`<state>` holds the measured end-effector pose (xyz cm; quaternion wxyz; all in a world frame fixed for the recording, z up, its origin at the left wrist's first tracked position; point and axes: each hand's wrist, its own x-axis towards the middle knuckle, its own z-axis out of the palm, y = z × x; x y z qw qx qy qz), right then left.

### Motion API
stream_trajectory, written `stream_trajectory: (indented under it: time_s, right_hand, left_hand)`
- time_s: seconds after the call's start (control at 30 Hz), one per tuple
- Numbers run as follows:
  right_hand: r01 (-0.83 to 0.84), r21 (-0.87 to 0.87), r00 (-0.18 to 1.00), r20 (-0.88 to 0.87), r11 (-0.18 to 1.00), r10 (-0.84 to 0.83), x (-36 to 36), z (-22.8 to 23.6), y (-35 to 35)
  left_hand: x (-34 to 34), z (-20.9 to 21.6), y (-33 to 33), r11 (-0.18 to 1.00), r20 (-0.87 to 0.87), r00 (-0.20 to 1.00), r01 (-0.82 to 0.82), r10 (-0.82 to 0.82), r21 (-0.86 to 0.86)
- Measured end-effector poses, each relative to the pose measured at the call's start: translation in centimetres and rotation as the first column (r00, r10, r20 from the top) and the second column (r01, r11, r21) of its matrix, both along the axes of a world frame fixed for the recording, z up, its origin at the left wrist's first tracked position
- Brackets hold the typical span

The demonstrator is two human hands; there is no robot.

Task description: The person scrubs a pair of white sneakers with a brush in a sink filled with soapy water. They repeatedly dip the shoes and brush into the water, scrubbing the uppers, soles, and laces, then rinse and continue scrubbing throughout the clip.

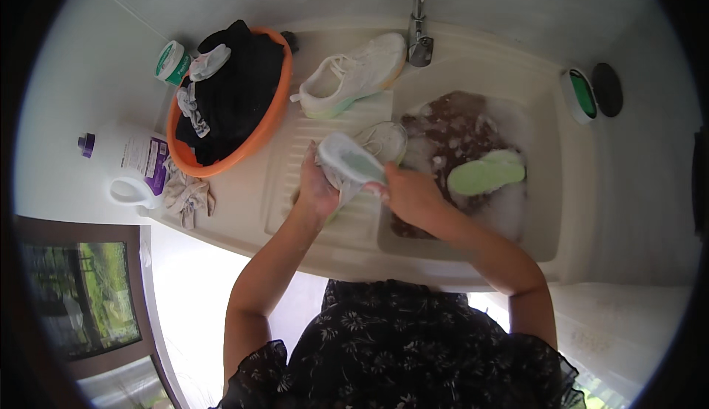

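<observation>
My left hand [317,187] grips the heel end of a white sneaker [385,140], which rests on the ribbed part of the sink. My right hand [408,193] is closed round the handle of a white scrub brush [344,156], slightly blurred, its head lying over the shoe's heel and hiding much of it. Behind them a second white sneaker [354,76] with a pale green sole lies on the ledge. To the right, a light green insole [486,175] floats in soapy brown water [454,124] in the basin.
An orange basin [277,113] of dark clothes stands at left, beside a green-and-white tub [173,63], a white jug with purple cap [140,158] and a crumpled cloth [189,196]. A faucet [419,39] rises behind; a green-and-white soap dish [580,96] sits on the right rim.
</observation>
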<state>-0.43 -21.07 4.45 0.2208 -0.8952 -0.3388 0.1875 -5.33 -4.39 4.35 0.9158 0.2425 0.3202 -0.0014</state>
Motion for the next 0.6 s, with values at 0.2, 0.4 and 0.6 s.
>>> stream_trajectory:
  time_s: [0.2,0.4,0.6]
  right_hand:
    - [0.295,-0.184,0.956,0.046,0.938,-0.291,4.3,0.9,-2.6]
    - [0.094,-0.161,0.986,-0.120,0.982,-0.114,-1.6,1.6,1.1]
    - [0.276,-0.191,0.961,0.042,0.942,-0.273,3.0,2.2,-2.6]
  left_hand:
    - [-1.0,-1.4,1.1,0.972,0.132,0.991,0.065,-0.036,-0.224]
    - [0.0,-0.6,0.3,0.989,0.059,0.997,0.065,-0.058,-0.132]
    - [-0.2,-2.7,-0.5,0.939,0.178,0.978,0.163,-0.113,-0.302]
